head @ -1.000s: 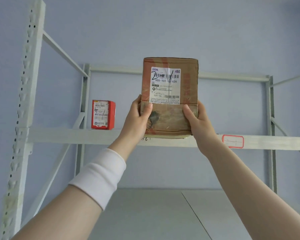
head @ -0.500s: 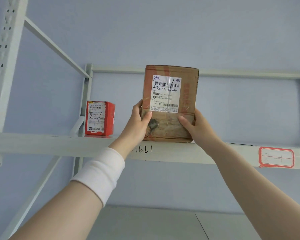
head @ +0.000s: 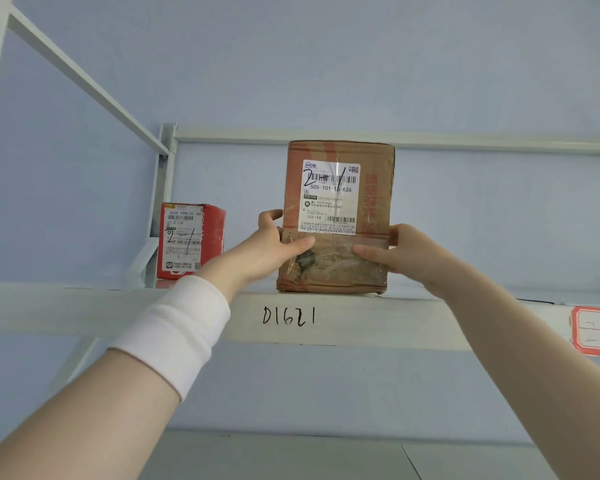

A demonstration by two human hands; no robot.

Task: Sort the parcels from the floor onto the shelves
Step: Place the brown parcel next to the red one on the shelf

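A brown cardboard parcel (head: 336,216) with a white shipping label marked "2-1" stands upright on the upper shelf (head: 361,320), its bottom edge resting on the shelf board. My left hand (head: 274,244) grips its lower left side, thumb across the front. My right hand (head: 395,251) grips its lower right side in the same way. A smaller red parcel (head: 189,240), also marked "2-1", stands on the same shelf to the left, apart from the brown one.
The shelf's front beam carries the handwritten text "D1621" (head: 288,317) and a red-framed label (head: 596,336) at the right. White rack uprights and braces (head: 163,188) rise on the left. A lower shelf board (head: 291,455) lies below.
Both hands have lifted the brown parcel up and forward, and its bottom now rests on the upper shelf. My view has moved closer to the shelf and tilted upward.
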